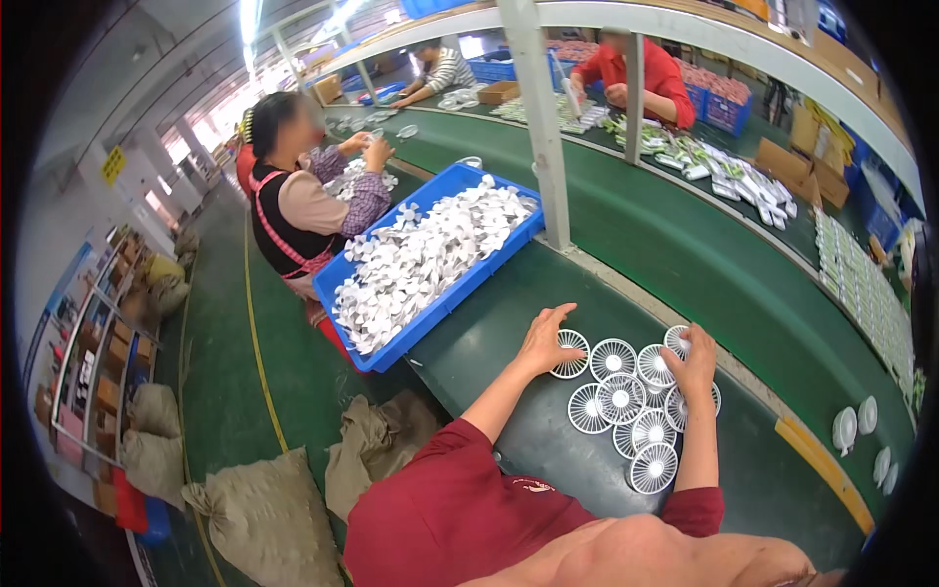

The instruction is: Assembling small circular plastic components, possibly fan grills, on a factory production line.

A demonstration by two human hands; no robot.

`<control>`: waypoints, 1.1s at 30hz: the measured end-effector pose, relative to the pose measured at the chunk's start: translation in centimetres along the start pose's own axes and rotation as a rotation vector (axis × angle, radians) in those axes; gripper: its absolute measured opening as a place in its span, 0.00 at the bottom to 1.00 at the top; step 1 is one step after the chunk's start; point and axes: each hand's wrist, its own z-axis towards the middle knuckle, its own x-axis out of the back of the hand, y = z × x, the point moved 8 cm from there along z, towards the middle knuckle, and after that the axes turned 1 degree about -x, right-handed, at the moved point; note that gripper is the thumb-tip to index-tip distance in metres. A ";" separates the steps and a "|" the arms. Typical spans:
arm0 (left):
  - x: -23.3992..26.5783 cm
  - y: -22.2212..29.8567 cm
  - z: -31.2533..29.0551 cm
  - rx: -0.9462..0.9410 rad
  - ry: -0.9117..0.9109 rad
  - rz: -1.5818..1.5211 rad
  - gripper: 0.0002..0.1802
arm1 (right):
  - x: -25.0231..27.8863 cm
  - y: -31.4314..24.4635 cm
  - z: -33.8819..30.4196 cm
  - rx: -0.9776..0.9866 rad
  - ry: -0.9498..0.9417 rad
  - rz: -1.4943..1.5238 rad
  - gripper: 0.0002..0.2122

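Several round white fan grilles (620, 398) with thin radial spokes lie in an overlapping cluster on the dark green worktop (499, 328). At the cluster's left edge is my left hand (544, 344), its fingers stretched out and its thumb beside the leftmost grille (569, 354). On the far right side, my right hand (693, 367) has its thumb and fingers apart against the grilles there, and it partly covers the upper right grille (676, 340). Neither hand lifts anything.
A blue tray (445, 311) heaped with small white fan blades (421, 264) stands to the left. Beyond the worktop runs a green conveyor belt (675, 284) with a white post (543, 127). Co-workers sit left and across. Sacks (269, 514) lie on the floor.
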 end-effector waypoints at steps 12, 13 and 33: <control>-2.7 4.9 6.1 0.073 -0.235 -0.863 0.21 | 0.4 0.1 0.1 -0.021 -0.049 -0.056 0.29; -4.1 4.7 6.9 0.049 -0.262 -0.870 0.20 | 0.3 -0.2 0.2 -0.016 -0.053 -0.054 0.29; -8.5 4.4 7.2 -0.181 0.109 -0.145 0.07 | 0.2 -0.6 0.2 -0.020 -0.085 -0.060 0.23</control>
